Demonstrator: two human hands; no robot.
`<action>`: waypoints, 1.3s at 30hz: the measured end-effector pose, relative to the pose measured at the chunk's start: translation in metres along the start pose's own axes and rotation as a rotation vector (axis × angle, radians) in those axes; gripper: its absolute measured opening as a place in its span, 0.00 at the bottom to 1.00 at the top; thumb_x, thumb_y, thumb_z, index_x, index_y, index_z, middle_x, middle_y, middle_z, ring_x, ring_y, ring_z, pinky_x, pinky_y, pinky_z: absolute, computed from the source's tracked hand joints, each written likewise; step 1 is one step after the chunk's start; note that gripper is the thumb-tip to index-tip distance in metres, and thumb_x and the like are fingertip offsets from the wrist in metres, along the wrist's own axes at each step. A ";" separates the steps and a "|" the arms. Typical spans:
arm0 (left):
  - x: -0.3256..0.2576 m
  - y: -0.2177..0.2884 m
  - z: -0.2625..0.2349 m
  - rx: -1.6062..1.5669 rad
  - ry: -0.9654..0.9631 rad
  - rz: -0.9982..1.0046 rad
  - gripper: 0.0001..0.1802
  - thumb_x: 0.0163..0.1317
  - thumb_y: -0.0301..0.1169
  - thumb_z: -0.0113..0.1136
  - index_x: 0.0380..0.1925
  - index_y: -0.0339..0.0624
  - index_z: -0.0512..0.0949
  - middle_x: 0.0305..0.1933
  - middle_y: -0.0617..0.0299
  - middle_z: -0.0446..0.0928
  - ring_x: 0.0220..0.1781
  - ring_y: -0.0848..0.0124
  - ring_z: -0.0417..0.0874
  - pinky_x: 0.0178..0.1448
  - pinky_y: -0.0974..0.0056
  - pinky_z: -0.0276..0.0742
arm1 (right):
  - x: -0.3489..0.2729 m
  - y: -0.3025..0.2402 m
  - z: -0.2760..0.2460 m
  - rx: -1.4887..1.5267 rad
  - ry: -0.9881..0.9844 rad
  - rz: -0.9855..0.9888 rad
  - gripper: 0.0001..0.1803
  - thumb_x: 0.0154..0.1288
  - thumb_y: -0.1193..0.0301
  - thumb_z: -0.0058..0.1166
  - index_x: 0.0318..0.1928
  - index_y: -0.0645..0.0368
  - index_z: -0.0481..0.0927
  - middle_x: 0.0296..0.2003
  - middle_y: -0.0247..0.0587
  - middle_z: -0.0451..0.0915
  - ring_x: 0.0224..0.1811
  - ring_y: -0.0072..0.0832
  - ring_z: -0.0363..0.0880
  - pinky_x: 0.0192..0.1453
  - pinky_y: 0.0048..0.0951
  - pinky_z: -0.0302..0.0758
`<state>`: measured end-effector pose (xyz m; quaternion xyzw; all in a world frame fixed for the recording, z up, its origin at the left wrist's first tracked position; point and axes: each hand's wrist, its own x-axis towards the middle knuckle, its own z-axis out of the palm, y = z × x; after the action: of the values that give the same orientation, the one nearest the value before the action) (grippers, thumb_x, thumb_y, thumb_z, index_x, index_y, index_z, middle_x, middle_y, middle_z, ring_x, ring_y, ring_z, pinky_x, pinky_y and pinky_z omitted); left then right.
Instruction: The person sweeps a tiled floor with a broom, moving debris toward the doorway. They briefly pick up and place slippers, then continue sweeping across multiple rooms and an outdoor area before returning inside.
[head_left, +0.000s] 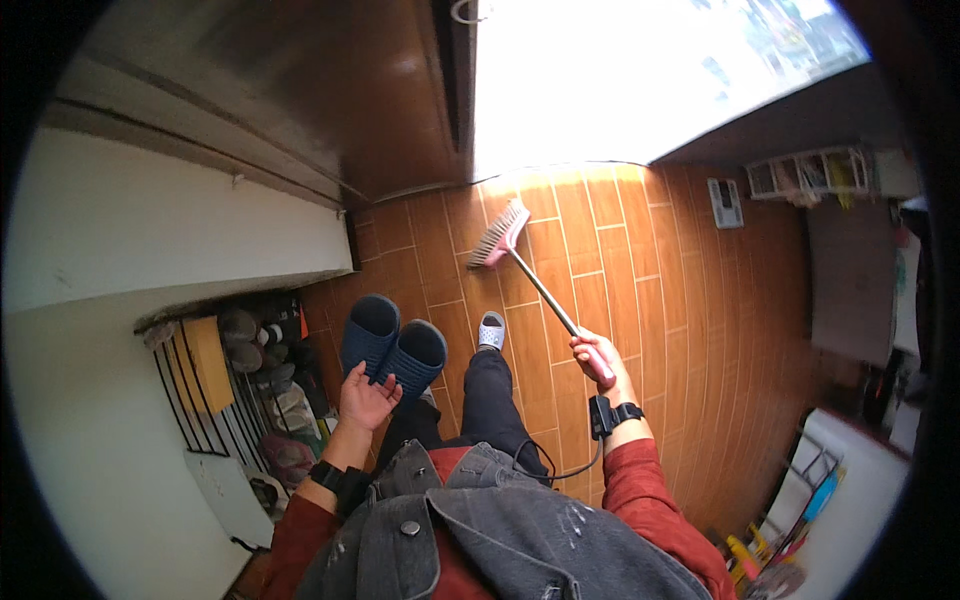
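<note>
Broom [545, 293] with a pink head and a metal shaft, slanting across the middle of the view from the person's right hand [598, 360] up to the left. That hand is closed around the pink grip at the near end. The bristles face the upper left; whether they touch the floor cannot be told.

To the left, a pair of ribbed dark blue slippers [369, 330], side by side, openings up, partly in front of the person's left foot. The left hand [370, 400] is palm up with fingers loosely bent at their toe ends; I cannot tell whether it grips them.

Below the broom head, the right foot wears a pale sandal [491, 330]. The floor [560, 385] is orange-brown, wood-look tile with light joints. Farther left stands a black wire rack [192, 432] with shoes. At the top, a bright opening [575, 95] adjoins a brown door [340, 100]. At upper right, a small white-framed device [737, 204] lies near a white wire basket [850, 172]
</note>
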<state>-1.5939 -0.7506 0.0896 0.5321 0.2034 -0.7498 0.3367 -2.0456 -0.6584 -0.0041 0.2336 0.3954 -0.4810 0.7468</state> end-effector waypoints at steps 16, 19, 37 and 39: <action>-0.029 0.054 -0.054 0.213 -0.034 -0.137 0.35 0.56 0.40 0.53 0.60 0.57 0.46 0.47 0.53 0.61 0.39 0.63 0.74 0.45 0.54 0.69 | -0.109 0.194 -0.033 -0.389 0.660 -0.371 0.03 0.47 0.80 0.48 0.26 0.62 0.69 0.15 0.38 0.69 0.13 0.24 0.69 0.14 0.23 0.67; -0.033 0.060 -0.069 0.204 0.036 -0.062 0.40 0.56 0.40 0.54 0.62 0.58 0.41 0.48 0.52 0.61 0.39 0.63 0.74 0.44 0.54 0.70 | -0.126 0.225 0.000 -0.395 0.526 -0.379 0.08 0.50 0.80 0.48 0.33 0.60 0.70 0.19 0.35 0.69 0.14 0.23 0.69 0.14 0.22 0.67; -0.047 0.040 -0.078 -0.079 0.219 0.151 0.25 0.55 0.41 0.53 0.51 0.51 0.58 0.40 0.56 0.65 0.37 0.65 0.72 0.43 0.56 0.68 | 0.162 0.118 0.143 -0.262 -0.216 0.215 0.02 0.58 0.76 0.43 0.31 0.60 0.64 0.22 0.36 0.68 0.17 0.19 0.65 0.15 0.17 0.64; -0.040 0.032 -0.070 -0.099 0.258 0.170 0.27 0.55 0.40 0.54 0.52 0.50 0.56 0.40 0.55 0.64 0.38 0.65 0.72 0.43 0.56 0.68 | 0.152 0.089 0.120 -0.154 -0.238 0.229 0.03 0.59 0.76 0.43 0.31 0.60 0.65 0.21 0.35 0.68 0.16 0.18 0.64 0.15 0.15 0.63</action>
<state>-1.5161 -0.7141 0.1044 0.6221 0.2360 -0.6329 0.3958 -1.8870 -0.7892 -0.0619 0.1606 0.3110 -0.3854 0.8538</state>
